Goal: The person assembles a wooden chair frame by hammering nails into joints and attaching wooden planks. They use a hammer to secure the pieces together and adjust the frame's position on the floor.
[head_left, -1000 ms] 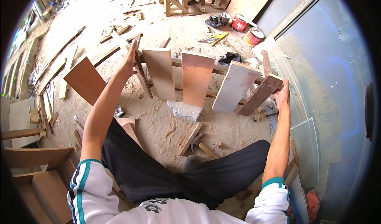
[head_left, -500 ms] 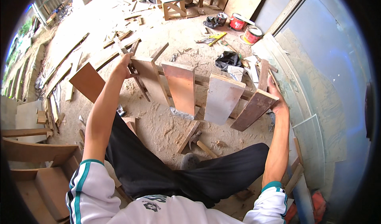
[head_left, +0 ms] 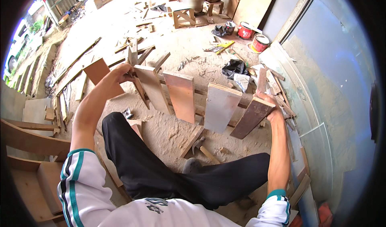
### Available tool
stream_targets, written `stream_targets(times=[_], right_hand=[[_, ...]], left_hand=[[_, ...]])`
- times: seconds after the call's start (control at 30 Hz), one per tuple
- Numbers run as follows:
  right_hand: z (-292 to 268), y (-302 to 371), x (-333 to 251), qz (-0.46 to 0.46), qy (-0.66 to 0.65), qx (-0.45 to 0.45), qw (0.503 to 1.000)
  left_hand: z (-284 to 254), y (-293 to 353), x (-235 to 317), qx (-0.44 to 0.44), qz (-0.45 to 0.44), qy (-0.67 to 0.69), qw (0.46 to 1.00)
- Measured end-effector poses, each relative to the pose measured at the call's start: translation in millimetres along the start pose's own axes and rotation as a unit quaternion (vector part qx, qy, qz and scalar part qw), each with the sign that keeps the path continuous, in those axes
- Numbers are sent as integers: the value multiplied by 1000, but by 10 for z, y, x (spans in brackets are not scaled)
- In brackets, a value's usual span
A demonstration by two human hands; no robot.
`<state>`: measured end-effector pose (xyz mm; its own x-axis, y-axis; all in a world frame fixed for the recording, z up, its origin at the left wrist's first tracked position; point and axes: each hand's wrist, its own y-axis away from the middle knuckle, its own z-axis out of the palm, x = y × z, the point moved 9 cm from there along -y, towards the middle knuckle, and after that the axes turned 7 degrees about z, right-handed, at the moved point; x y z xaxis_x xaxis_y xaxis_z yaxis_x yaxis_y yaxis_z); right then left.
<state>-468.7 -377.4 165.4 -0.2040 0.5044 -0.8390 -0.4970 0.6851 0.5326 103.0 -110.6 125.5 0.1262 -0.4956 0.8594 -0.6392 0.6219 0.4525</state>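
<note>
In the head view, holds a slatted wooden frame (head_left: 179,98) with both hands just beyond the hammer (head_left: 210,155) — cannot tell whether touching the ground (head_left: 169,136). Clasps the frame's left end, beyond and left of the hammer, with the left hand (head_left: 122,73), fingers curled round the wood. Grips the dark end board (head_left: 252,118), beyond and right of the hammer, with the right hand (head_left: 271,103) — fingers bent about the edge, partly hidden. Shows also a wood strip (head_left: 191,142) just left of the hammer, and red paint cans (head_left: 244,32) far beyond.
</note>
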Motion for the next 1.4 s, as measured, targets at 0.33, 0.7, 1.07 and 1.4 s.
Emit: stream_targets(times=[0.33,0.7,1.07,1.4], right_hand=[[647,479,616,52,-70,-51,995],[1428,941,1714,198,-193,-10,961],[2158,1338,2643,303,176,-211,913],[2653,1264,1449,47,598,-477,642]], left_hand=[[-225,-448,1276,-30,160,-112,980],[46,-1383,1190,31,182,-149,971],[-80,-1444,355,6,138,-177,974],[-254,-847,213,177,326,-14,929]])
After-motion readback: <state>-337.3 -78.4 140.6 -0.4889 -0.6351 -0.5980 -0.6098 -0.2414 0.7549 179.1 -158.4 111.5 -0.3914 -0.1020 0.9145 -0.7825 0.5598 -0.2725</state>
